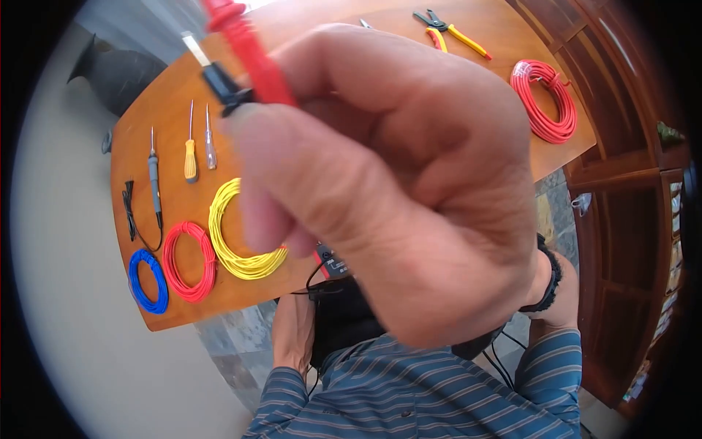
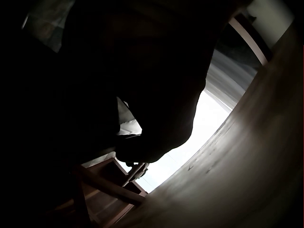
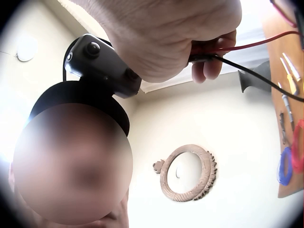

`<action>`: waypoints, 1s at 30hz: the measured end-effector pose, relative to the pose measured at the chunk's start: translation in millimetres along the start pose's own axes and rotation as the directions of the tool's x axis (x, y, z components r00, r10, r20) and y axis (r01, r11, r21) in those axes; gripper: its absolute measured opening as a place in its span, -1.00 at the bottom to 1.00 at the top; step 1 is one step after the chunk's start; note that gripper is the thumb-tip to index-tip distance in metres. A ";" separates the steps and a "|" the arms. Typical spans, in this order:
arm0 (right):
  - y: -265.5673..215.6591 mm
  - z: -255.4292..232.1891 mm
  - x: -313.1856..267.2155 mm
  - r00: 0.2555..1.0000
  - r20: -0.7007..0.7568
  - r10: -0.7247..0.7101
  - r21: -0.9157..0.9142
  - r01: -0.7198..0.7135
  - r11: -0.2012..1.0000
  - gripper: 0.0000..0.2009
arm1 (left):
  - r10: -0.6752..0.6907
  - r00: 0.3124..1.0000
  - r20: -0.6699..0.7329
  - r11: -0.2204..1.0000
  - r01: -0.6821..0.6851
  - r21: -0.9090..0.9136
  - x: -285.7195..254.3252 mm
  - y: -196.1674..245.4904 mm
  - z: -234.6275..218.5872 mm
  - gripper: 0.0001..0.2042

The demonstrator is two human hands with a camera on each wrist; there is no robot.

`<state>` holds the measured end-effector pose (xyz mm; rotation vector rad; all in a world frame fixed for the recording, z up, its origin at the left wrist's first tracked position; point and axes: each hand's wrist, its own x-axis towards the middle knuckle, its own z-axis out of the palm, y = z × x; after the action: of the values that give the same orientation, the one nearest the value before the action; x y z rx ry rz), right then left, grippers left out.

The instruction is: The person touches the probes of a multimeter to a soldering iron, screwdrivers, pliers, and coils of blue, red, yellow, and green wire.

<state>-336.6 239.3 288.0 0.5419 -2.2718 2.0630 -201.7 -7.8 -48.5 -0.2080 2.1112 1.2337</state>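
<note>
Close to the head camera, my right hand (image 1: 409, 183) pinches a red test probe (image 1: 256, 62) and a black test probe (image 1: 217, 82) together between thumb and fingers. The black one ends in a pale tip. In the right wrist view, a red lead (image 3: 256, 43) and a black lead (image 3: 251, 71) trail from this hand (image 3: 175, 38). My left hand (image 1: 294, 322) is low at the table's near edge, its fingers largely hidden. Part of a red-and-black meter (image 1: 333, 265) shows beside it. The left wrist view has only a dark silhouette of that hand (image 2: 161, 118); I cannot tell whether it holds anything.
On the wooden table (image 1: 157, 197) lie a blue wire coil (image 1: 137, 278), red coils (image 1: 170, 256) (image 1: 520, 110), a yellow coil (image 1: 219, 249), a soldering iron (image 1: 153, 175), a screwdriver (image 1: 191, 161), a clear-handled screwdriver (image 1: 210, 150) and yellow-red pliers (image 1: 468, 42). Wooden shelves (image 1: 621, 241) stand right.
</note>
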 end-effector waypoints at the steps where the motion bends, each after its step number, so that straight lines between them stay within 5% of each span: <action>1: -1.7 -4.2 -1.4 1.000 -0.026 0.011 0.010 -0.010 1.000 -0.74 | 0.020 1.000 0.012 1.000 -0.020 0.023 5.2 8.2 -2.2 -0.30; 6: -7.9 -30.8 -23.8 0.971 -0.184 0.153 0.246 -0.106 0.964 -0.70 | 0.144 0.988 0.056 0.979 -0.150 0.136 34.5 59.8 -16.5 -0.29; 10: 8.7 -58.0 -49.5 0.971 -0.139 0.192 0.508 -0.097 0.856 -0.66 | 0.257 0.958 0.128 0.933 -0.281 0.226 52.2 100.6 -22.3 -0.28; 22: 23.5 -95.5 -87.7 0.959 -0.182 0.218 0.638 -0.053 0.768 -0.68 | 0.227 0.847 0.482 0.811 -0.438 0.389 18.4 106.6 16.8 -0.18; 24: 23.3 -99.6 -86.4 0.949 -0.203 0.240 0.629 -0.061 0.775 -0.69 | -0.122 0.853 0.507 0.748 -0.257 0.612 19.0 113.4 -10.4 -0.18; 25: 25.5 -100.2 -84.5 0.948 -0.216 0.235 0.611 -0.056 0.790 -0.66 | -0.126 0.849 0.514 0.749 -0.258 0.610 14.0 104.3 -24.3 -0.18; 28: 26.6 -98.5 -81.2 0.948 -0.197 0.251 0.624 -0.077 0.778 -0.68 | -0.200 0.892 0.406 0.937 0.054 0.344 -19.6 69.0 -50.1 -0.27; 30: 22.5 -98.4 -77.9 0.948 -0.184 0.260 0.643 -0.084 0.761 -0.73 | 0.003 0.948 0.317 0.964 -0.087 0.252 -31.6 60.0 -54.9 -0.23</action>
<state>-290.3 354.6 259.1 0.0347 -1.4911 2.7900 -230.4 -26.5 31.8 0.1493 1.9792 0.9260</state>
